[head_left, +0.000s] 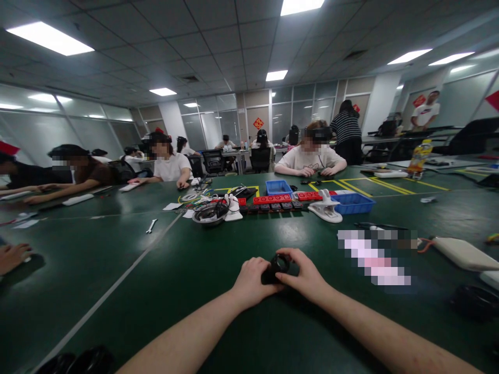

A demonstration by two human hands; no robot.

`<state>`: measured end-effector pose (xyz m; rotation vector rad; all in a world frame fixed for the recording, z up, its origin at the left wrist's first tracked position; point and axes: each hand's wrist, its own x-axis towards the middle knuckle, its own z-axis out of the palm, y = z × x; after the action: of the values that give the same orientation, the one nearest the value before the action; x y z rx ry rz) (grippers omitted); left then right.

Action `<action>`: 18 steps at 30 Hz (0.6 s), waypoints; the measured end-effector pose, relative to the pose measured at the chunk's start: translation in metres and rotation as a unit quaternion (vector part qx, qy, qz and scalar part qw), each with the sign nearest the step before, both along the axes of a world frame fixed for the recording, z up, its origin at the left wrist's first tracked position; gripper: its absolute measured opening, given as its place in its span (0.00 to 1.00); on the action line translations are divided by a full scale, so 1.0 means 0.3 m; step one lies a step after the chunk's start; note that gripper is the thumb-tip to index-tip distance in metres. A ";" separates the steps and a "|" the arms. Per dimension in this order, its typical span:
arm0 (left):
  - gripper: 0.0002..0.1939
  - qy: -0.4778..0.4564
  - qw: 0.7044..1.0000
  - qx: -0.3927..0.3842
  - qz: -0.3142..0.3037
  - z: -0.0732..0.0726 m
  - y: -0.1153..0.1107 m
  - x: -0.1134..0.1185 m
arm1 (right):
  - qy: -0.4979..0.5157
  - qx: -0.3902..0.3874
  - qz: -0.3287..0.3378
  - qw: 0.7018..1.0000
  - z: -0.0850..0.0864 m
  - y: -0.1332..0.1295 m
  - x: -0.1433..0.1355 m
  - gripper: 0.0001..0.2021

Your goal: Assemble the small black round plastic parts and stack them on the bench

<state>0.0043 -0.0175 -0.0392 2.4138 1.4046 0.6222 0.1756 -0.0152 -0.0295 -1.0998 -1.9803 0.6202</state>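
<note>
Both hands meet over the green table in the lower middle of the view. Between them is a small black cylindrical part [280, 264] with a round, ring-like opening; its exact kind cannot be made out. My left hand [253, 280] is closed on its left side, fingers curled and partly hidden. From the right, my right hand [302, 274] holds the part's rim between thumb and fingers. Whether the dark piece under the left fingers is separate from the ring, I cannot tell.
A red-and-black power strip [273, 201], blue bins [354, 203] and a bowl of cables [210, 214] lie ahead. At the left is a wrench [152, 226]; at the right, a white power bank [463, 253] and black coiled item [473, 301]. Several people sit around.
</note>
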 end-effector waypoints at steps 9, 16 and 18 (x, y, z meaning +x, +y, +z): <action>0.22 0.001 0.996 0.006 0.085 0.004 -0.005 -0.010 | 0.135 -0.022 -0.078 0.988 0.010 0.038 0.061 0.17; 0.23 -0.002 0.992 -0.006 0.125 0.016 -0.007 -0.014 | 0.026 -0.019 -0.045 0.998 -0.047 0.058 0.062 0.14; 0.26 -0.011 0.993 -0.005 0.118 0.017 -0.009 -0.012 | -0.055 -0.048 -0.025 0.997 -0.065 0.063 0.068 0.16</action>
<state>0.0007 -0.0201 -0.0342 2.2431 1.6947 0.6916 0.1959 0.0037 -0.0490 -1.2615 -2.0288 0.6455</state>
